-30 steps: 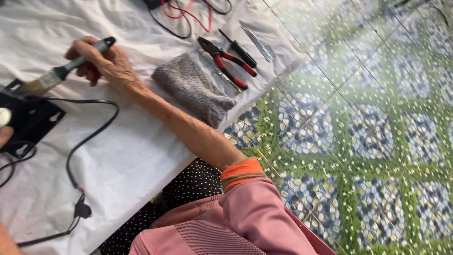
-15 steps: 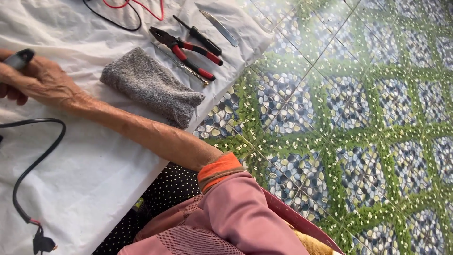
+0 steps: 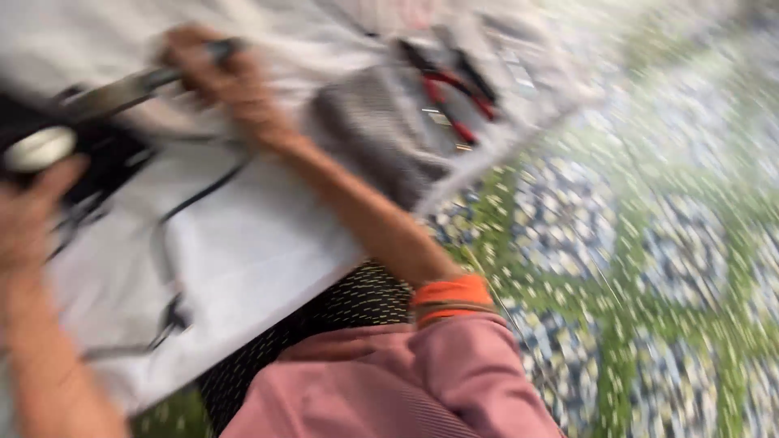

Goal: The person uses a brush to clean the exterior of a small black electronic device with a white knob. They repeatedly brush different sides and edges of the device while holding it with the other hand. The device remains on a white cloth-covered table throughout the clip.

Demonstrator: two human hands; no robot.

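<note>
Brushing at a black device on a white-covered table

A white cloth [image 3: 268, 268] covers the table; far right lie a grey knitted rag [image 3: 369, 134] and red-handled pliers [image 3: 454, 101]. At far left, the right hand [image 3: 215, 77] has its fingers clamped on a dark-handled brush [image 3: 122, 89], seemingly mid-sweep over the black device [image 3: 40, 150], where the left hand [image 3: 32, 215] rests, fingers blurred; I cannot tell their grip.

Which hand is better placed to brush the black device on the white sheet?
Right, probably. The right hand grips the dark-handled brush, whose bristle end points at the black device. The left hand holds no tool and only rests by the device. Blur hides contact.
</note>
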